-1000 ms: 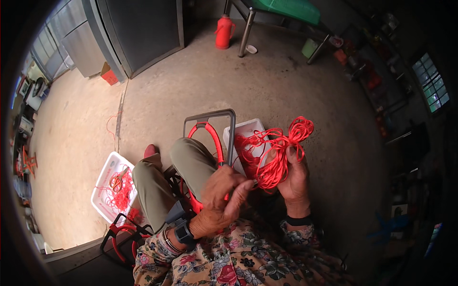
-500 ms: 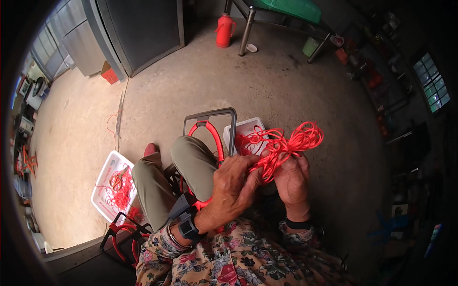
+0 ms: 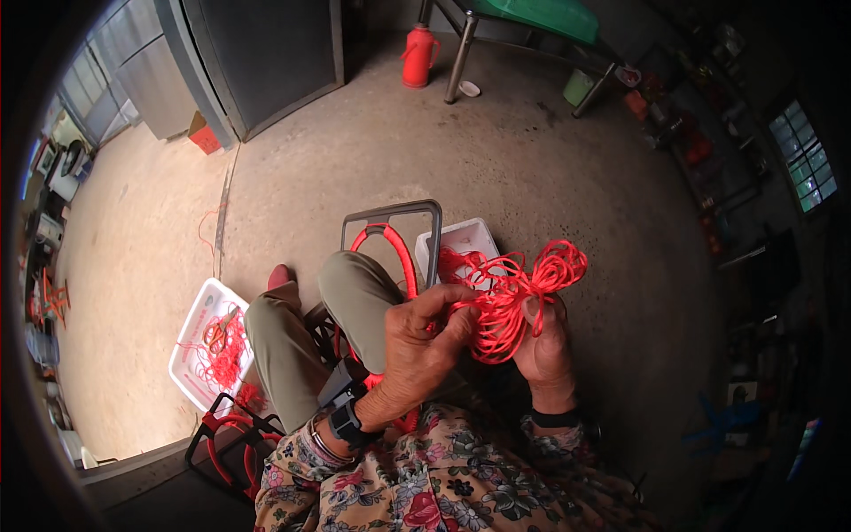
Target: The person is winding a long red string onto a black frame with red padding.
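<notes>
A bundle of thin red cord (image 3: 503,321), gathered at its middle with loops fanning out on both sides, is held up over my lap. My right hand (image 3: 545,350) grips it near the gathered middle, thumb on top. At the bundle's left side my left hand (image 3: 424,335) pinches cord between thumb and fingertips. Beyond the bundle stands a white plastic basin (image 3: 483,238) with more red cord in it, partly hidden by the loops.
On the left a white basin (image 3: 188,346) holds tangled red cord and scissors (image 3: 218,332). A grey metal frame (image 3: 390,211) with a red-wrapped hoop stands by my knees. A red thermos (image 3: 417,58) is near a green-topped table (image 3: 541,16); a dark door (image 3: 266,62) stands far left.
My left hand has drawn left, away from the bundle's middle, still pinching cord. The loops on the left have spread downward, and the bundle's right end has dropped slightly.
</notes>
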Motion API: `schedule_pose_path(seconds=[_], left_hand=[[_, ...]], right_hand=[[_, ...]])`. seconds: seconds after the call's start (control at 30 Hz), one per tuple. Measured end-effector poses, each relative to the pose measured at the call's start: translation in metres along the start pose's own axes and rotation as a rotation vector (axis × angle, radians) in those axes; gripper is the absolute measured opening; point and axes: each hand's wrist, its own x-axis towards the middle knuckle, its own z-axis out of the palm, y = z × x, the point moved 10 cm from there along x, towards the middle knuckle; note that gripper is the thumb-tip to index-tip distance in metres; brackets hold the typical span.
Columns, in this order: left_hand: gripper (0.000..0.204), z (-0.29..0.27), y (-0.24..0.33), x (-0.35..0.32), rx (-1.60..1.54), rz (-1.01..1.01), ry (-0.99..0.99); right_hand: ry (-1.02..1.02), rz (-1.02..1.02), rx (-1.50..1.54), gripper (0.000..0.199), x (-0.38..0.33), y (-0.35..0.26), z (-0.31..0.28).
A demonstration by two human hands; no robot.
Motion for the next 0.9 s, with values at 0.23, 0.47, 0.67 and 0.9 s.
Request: schedule_pose_path(seconds=[0.23,0.47,0.67,0.9], left_hand=[[0.009,0.040,-0.014,-0.009,0.014,-0.004,-0.396],[0.013,0.030,0.017,-0.017,0.280,0.267,-0.362],[0.021,0.026,0.029,-0.020,0.485,0.440,-0.248],[0.027,0.040,0.038,-0.025,0.546,0.603,-0.372]], right_hand=[[0.063,0.068,0.037,0.029,0.003,0.004,-0.005],[-0.031,0.081,0.082,0.041,0.002,0.007,-0.005],[0.032,0.000,0.006,0.036,0.003,0.004,0.003],[0.053,0.047,-0.100,0.023,0.016,0.001,-0.012]])
